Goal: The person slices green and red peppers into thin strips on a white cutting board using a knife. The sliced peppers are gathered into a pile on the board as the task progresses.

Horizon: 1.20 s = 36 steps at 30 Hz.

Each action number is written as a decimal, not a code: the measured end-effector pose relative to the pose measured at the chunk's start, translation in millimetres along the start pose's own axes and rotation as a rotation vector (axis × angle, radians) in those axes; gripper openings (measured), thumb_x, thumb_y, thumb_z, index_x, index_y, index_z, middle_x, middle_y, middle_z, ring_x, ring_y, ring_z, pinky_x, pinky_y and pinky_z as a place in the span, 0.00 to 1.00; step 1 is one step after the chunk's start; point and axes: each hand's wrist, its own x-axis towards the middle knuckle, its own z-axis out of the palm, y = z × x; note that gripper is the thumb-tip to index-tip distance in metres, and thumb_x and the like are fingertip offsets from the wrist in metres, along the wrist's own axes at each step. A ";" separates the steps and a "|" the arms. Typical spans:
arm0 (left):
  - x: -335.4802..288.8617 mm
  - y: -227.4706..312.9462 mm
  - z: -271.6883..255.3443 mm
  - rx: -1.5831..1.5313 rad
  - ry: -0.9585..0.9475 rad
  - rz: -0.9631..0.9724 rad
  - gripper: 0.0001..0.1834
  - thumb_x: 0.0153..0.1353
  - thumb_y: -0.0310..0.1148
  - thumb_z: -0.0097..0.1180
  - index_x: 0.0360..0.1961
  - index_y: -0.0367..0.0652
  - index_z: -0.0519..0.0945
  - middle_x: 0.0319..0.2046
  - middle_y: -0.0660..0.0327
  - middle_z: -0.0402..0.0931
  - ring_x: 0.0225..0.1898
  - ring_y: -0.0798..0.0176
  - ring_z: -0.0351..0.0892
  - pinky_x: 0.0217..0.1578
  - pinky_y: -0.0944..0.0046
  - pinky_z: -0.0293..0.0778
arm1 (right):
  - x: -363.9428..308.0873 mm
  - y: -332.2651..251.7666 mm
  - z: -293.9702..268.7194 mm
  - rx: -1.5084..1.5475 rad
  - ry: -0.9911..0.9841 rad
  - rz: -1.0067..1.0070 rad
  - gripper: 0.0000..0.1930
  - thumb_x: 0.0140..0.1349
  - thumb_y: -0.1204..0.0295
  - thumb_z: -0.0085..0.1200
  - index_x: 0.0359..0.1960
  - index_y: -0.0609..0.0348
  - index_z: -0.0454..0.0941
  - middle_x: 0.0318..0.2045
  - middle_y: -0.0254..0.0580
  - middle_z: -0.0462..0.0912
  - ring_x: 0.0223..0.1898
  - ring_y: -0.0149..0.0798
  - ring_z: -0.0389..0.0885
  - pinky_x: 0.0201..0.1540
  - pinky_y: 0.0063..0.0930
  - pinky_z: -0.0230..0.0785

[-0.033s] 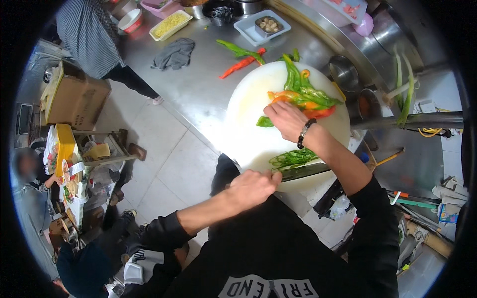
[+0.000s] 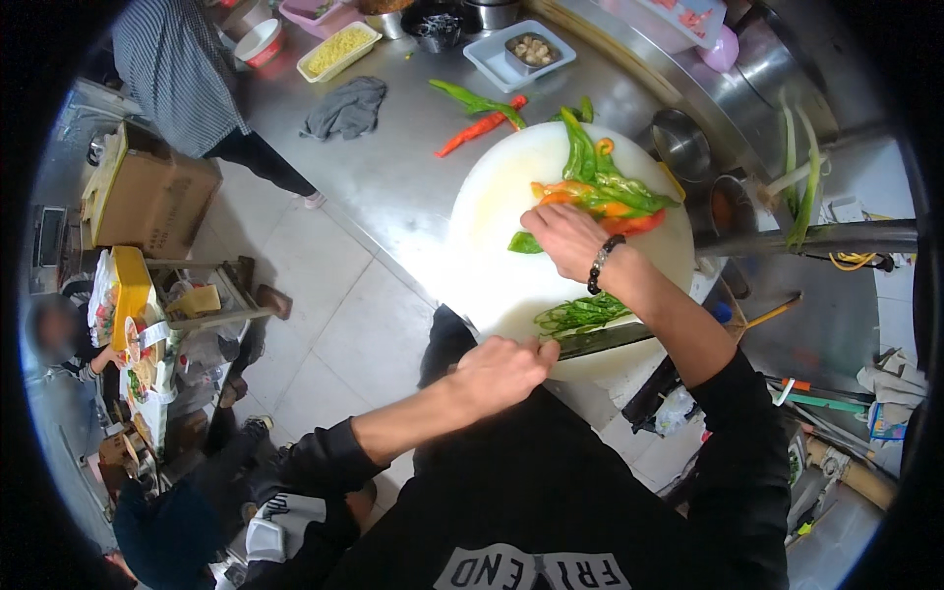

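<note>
My left hand (image 2: 503, 374) is closed round the handle of a knife at the near edge of a round white cutting board (image 2: 482, 211). The dark blade (image 2: 605, 340) lies across the board's near part, its far end hidden by my right forearm. Just beyond the blade is a bunch of sliced green pepper (image 2: 580, 315). My right hand (image 2: 572, 241), with a beaded bracelet, bends its fingers over the near end of a heap of long green, orange and red peppers (image 2: 618, 192). A green pepper tip (image 2: 524, 242) pokes out beside the fingers.
On the steel counter (image 2: 413, 187) lie more peppers (image 2: 482, 126) and a grey cloth (image 2: 344, 106). White tray (image 2: 479, 61) with a small metal container, yellow-food tray (image 2: 337, 51) and bowls line the back. Metal pots (image 2: 678, 143) stand right. Other people are at left.
</note>
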 end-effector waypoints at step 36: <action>63.5 17.4 2.4 -0.136 0.096 -0.220 0.12 0.74 0.33 0.59 0.39 0.35 0.73 0.29 0.40 0.83 0.31 0.31 0.84 0.33 0.38 0.81 | -207.9 -61.1 40.5 0.227 0.684 0.567 0.18 0.65 0.80 0.62 0.56 0.67 0.79 0.51 0.55 0.85 0.59 0.59 0.81 0.63 0.48 0.75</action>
